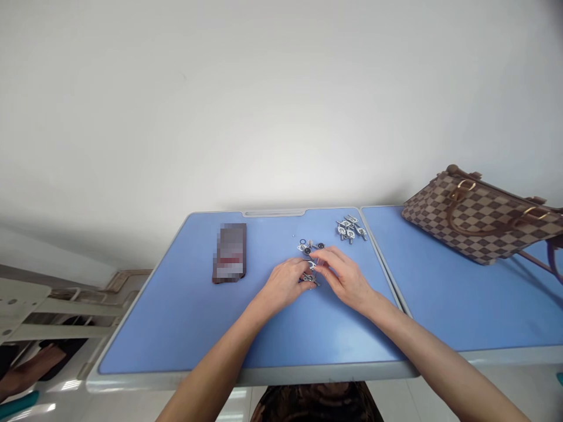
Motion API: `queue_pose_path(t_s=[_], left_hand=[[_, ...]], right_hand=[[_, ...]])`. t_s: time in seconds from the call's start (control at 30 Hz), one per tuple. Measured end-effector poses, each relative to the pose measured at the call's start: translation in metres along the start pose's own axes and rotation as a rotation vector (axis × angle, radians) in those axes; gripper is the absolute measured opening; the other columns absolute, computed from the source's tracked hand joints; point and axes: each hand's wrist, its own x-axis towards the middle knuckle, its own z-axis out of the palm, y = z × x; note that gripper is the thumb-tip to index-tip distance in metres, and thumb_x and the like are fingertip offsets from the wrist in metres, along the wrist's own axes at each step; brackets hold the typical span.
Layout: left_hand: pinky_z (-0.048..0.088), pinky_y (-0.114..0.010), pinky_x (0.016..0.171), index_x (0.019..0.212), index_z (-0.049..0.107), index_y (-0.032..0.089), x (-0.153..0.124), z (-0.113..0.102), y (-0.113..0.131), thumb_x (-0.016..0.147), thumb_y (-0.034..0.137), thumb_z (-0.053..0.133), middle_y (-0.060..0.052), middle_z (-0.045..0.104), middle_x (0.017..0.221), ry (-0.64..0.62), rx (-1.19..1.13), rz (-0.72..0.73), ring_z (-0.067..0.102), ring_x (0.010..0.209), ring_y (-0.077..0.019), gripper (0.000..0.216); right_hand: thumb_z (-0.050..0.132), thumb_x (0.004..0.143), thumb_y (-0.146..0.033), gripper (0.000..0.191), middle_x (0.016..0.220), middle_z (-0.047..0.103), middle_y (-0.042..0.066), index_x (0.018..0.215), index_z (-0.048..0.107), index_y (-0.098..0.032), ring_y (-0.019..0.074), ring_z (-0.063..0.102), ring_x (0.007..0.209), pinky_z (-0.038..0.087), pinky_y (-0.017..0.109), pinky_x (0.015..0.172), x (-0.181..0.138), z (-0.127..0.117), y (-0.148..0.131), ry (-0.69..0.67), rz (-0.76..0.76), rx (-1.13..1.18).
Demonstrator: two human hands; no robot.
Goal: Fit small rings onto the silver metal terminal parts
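Both my hands rest near the middle of a blue table (pixel 176 328). My left hand (pixel 285 282) has its fingers curled and pinched on a small metal part (pixel 310 279). My right hand (pixel 345 274) is closed in a pinch on the same small cluster, its fingertips meeting the left ones. Just beyond my fingers lie a few loose small pieces (pixel 310 246): dark washers and silvery bits. Further back to the right sits a pile of several silvery metal fittings (pixel 350 228).
A dark flat packet (pixel 230 252) lies on the table to the left of my hands. A brown checkered handbag (pixel 479 217) stands on the adjoining blue table (pixel 461 310) at the right. A white wall is behind. Pale furniture shows at lower left.
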Motion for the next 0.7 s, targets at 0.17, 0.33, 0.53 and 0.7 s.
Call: queue_pose_path(t_s=[0.17,0.33,0.53,0.7], left_hand=[[0.047,-0.03,0.077,0.089,0.064,0.02,0.0,0.001,-0.001,0.082,0.029,0.065,-0.002,0.066,0.091,0.002,-0.01,0.003,0.063,0.086,-0.0204,0.011],[0.047,-0.029,0.075,0.092,0.063,0.02,0.001,0.0,0.001,0.083,0.027,0.063,-0.003,0.066,0.095,-0.014,-0.034,0.0,0.062,0.087,-0.0203,0.011],[0.046,-0.029,0.074,0.09,0.062,0.021,0.001,0.0,0.001,0.082,0.029,0.064,-0.002,0.065,0.093,-0.016,-0.008,-0.009,0.062,0.087,-0.02,0.012],[0.046,-0.029,0.076,0.087,0.062,0.02,0.0,0.0,0.001,0.082,0.028,0.066,-0.001,0.065,0.089,-0.011,-0.017,0.0,0.061,0.091,-0.0209,0.01]], right_hand=[[0.033,0.098,-0.016,0.038,0.114,0.058,0.01,0.131,0.049,-0.026,0.0197,0.057,0.103,0.05,0.038,0.088,0.001,-0.004,0.0,-0.078,-0.01,0.037],[0.037,0.098,-0.021,0.037,0.102,0.062,0.008,0.134,0.043,-0.026,0.0202,0.059,0.093,0.051,0.041,0.086,0.0,0.003,0.002,-0.064,-0.005,0.047],[0.03,0.1,-0.02,0.037,0.105,0.057,0.007,0.136,0.032,-0.024,0.0154,0.059,0.089,0.051,0.035,0.084,-0.001,0.004,0.001,-0.079,0.114,0.28],[0.034,0.097,-0.018,0.025,0.097,0.059,0.005,0.118,0.047,-0.022,0.013,0.056,0.072,0.048,0.028,0.068,0.0,-0.009,0.004,-0.063,0.147,0.081]])
